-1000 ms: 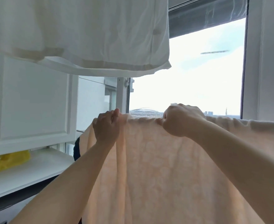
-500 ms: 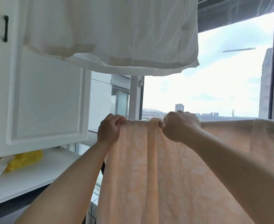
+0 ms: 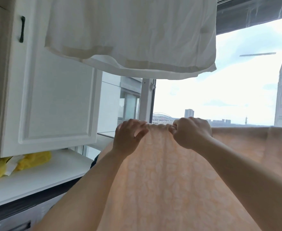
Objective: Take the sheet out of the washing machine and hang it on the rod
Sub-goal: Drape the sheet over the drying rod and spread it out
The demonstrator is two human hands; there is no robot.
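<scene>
sheet: the peach patterned sheet hung draped in front of the window, its top edge bunched into gathers between the two hands; the rod under it could not be seen.
left hand: the left hand lay on the sheet's top edge near its left end, fingers over the fold, thumb spread loose on the near face.
right hand: the right hand was curled tight, pinching the gathered top edge.
above: a white garment hung overhead, clear of both hands.
left side: white cabinet door with a dark handle; yellow bags lay on the white shelf below it.
</scene>
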